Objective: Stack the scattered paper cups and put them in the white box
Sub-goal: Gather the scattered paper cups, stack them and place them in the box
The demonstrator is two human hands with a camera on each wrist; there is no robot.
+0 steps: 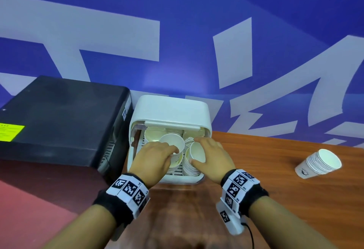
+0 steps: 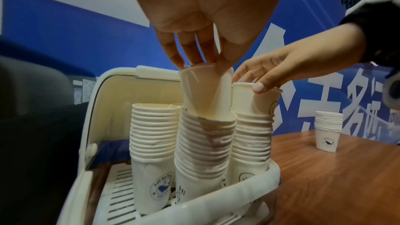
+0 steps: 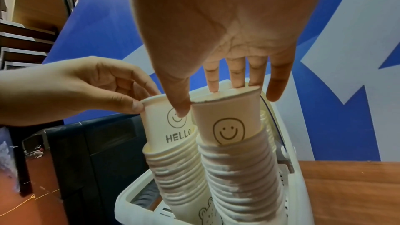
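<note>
At the far left a black machine (image 1: 59, 122) with a yellow label stood against the blue and white wall (image 1: 197, 32). Just right of it sat the white box (image 1: 173, 109), its lid raised and its slotted tray holding several upright stacks of paper cups.

The left hand (image 1: 152, 159) reached into the box and pinched the rim of the top cup (image 1: 173, 143) of the left front stack (image 2: 203, 145), thumb outside and fingers curled inside the mouth. That cup sat only partly nested, most of its wall showing above the stack. A further stack (image 2: 153, 133) stood to its left, at the far side of the box.

Just right, the right hand (image 1: 209, 153) held the smiley-printed top cup (image 1: 198, 151) of the neighbouring stack (image 3: 240, 174), its thumb on the near rim and the straight fingers on the far rim, lightly pinching it. This stack leaned slightly.

Well to the right, on the wooden table (image 1: 275, 180), a shorter stack of cups (image 1: 319, 163) stood apart, outside the box.
</note>
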